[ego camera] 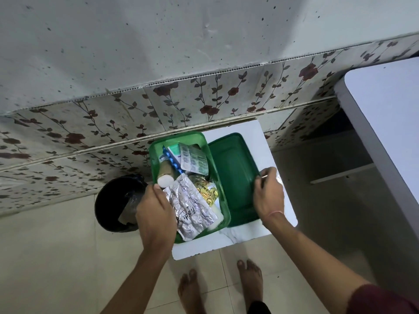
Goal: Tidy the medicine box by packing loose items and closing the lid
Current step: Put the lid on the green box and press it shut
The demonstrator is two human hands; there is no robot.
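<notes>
A green medicine box (223, 177) stands open on a small white table (254, 132). Inside lie a large silver blister strip (192, 207), a white-capped bottle (165, 176), a green-printed pill strip (195, 158), a blue strip (173, 163) and a yellow packet (207, 191). The dark green lid (233, 175) lies flat just right of the box. My left hand (156, 214) rests on the box's left rim, fingertips at the bottle cap and the silver strip's edge. My right hand (268, 193) pinches the lid's right edge.
A black bin (115, 200) with a plastic liner stands on the floor left of the table. A floral-tiled wall runs behind. A larger white table (385, 123) stands at the right. My bare feet (222, 288) stand on pale floor tiles below the table.
</notes>
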